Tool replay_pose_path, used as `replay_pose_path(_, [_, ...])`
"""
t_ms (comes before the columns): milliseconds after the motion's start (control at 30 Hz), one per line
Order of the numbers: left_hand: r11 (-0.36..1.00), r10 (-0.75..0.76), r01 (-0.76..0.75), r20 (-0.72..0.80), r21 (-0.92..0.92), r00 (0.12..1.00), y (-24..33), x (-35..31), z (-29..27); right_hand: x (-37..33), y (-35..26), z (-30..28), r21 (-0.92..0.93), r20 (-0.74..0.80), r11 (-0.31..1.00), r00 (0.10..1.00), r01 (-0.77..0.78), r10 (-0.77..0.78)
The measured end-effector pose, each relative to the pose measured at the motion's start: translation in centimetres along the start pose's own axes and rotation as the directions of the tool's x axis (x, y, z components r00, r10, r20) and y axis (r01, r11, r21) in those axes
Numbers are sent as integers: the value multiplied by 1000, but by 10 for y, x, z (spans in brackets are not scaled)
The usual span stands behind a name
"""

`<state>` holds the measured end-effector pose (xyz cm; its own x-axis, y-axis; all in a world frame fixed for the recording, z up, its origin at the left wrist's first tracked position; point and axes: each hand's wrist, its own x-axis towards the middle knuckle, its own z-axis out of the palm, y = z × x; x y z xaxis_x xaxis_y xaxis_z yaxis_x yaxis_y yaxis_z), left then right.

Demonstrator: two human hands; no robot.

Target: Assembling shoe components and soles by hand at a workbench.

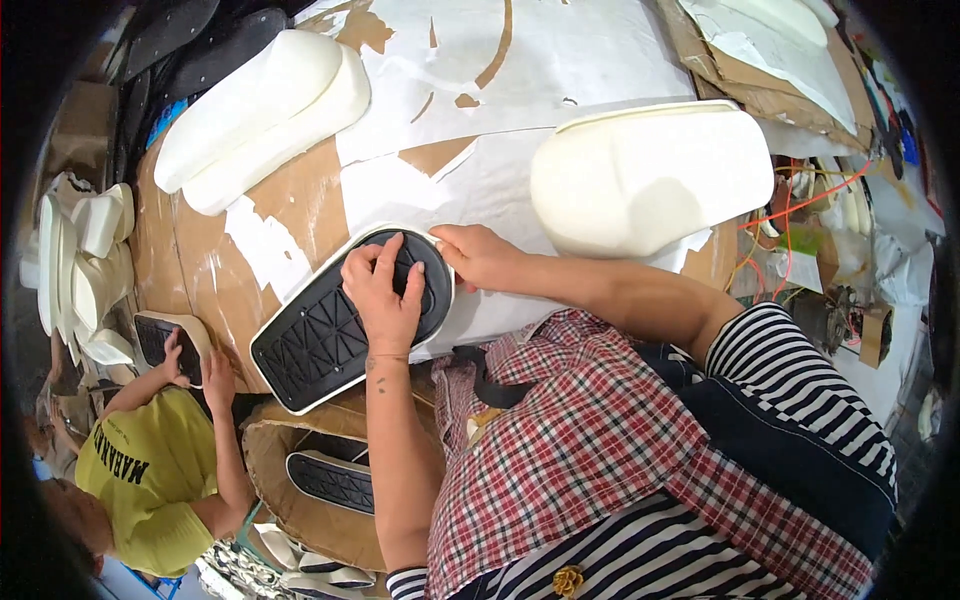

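An elongated white pad (pixel 264 365) with a black ribbed plate (pixel 310 345) set into its upturned underside lies tilted near the table's front edge. My left hand (pixel 385 300) is spread over the wide end of the black plate, fingertips pressing on it and thumb apart. At the far right rim of that end, my right hand (pixel 478 256) is closed around the pad's edge, with its thumb on top; some of its fingers are hidden behind the rim. Beyond my hands are more white molded pads: a pair (pixel 270 120) at the back left and a wide one (pixel 650 180) at the back right.
Torn white paper (pixel 440 170) and brown cardboard (pixel 300 180) cover the table. A co-worker in a yellow shirt (pixel 160 470) handles a similar pad (pixel 165 340) at left. A cardboard box (pixel 262 440) holds another pad. Several white pieces are stacked farther left; orange cords (pixel 800 205) run at right.
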<state>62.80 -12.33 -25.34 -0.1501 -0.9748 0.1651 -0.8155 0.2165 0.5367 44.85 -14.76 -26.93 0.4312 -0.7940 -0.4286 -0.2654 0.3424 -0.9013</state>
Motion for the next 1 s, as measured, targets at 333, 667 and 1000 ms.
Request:
replay_pose_path(333, [991,32,-11,-153,136,988,-9,-5,21,6,24,12,-362,-70,884,937,296,-342])
replay_pose_path(667, [830,-554,389,-507,-400,660,-14,-79,-35,14,19,16,100,140,995,990,21,-35])
replay_pose_path(1000, [-486,-824,-289,322,-825,465,-18,-165,-19,-42,-34,-36,49,159,995,983,84,-91])
